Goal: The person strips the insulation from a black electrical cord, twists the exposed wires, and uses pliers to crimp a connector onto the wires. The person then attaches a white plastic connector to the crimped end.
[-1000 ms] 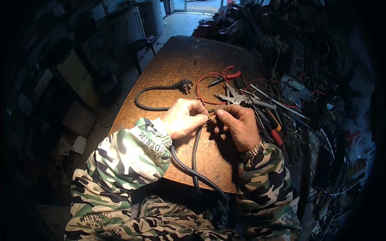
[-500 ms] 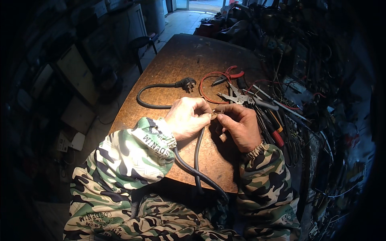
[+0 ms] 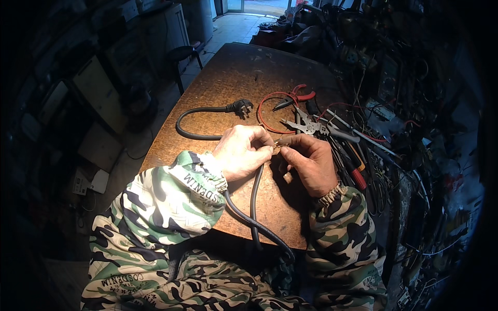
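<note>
A black power cable [image 3: 255, 193] runs across the brown wooden table [image 3: 233, 67] from my lap up to my hands, then loops left and ends in a black plug [image 3: 240, 107]. My left hand [image 3: 243, 152] grips the cable near its stripped end. My right hand [image 3: 310, 161] pinches the bare wire strands [image 3: 277, 149] between thumb and fingers, touching the left hand's fingertips. Both forearms wear camouflage sleeves.
Grey pliers [image 3: 307, 125], red-handled cutters [image 3: 295, 97] and a loop of red wire [image 3: 267, 111] lie just beyond my hands. Screwdrivers [image 3: 353, 166] and tangled cables crowd the table's right edge. A stool [image 3: 182, 54] and boxes stand on the floor at left.
My hands have stayed together at the cable end, with the fingers shifting slightly around the bare strands. The cable and tools have not moved.
</note>
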A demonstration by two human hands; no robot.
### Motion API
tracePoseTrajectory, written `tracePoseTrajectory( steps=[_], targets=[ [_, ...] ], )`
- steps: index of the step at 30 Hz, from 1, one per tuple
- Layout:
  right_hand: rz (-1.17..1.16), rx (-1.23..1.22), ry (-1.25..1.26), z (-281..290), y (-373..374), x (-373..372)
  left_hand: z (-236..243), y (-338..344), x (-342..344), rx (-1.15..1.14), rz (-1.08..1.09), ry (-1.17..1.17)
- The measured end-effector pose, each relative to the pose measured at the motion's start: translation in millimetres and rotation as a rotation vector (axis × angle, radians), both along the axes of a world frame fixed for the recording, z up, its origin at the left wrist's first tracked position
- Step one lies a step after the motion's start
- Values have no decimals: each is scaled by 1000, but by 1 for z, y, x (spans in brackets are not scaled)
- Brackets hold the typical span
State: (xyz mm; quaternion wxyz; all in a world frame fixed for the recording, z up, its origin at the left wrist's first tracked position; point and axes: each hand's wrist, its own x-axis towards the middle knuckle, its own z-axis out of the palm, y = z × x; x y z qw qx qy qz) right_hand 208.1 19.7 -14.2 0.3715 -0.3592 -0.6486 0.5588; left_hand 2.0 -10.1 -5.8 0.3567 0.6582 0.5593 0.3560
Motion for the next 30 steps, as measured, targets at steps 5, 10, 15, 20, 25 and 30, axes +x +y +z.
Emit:
tracePoseTrajectory(
  steps=[5,10,15,20,25,30],
  targets=[
    [-1,-6,-2,0,0,1,5,-2,3,19,21,66],
    [21,11,19,0,-1,-1,0,-6,4,138,36,65],
    [21,30,12,-1,-1,0,-2,-6,6,217,37,108],
    [25,47,16,-1,-2,-1,0,-7,7,254,11,90],
    [22,39,-9,0,-2,-1,-1,-7,7,255,1,72],
    [21,56,-44,0,-1,-1,0,-8,6,234,1,63]
  ],
)
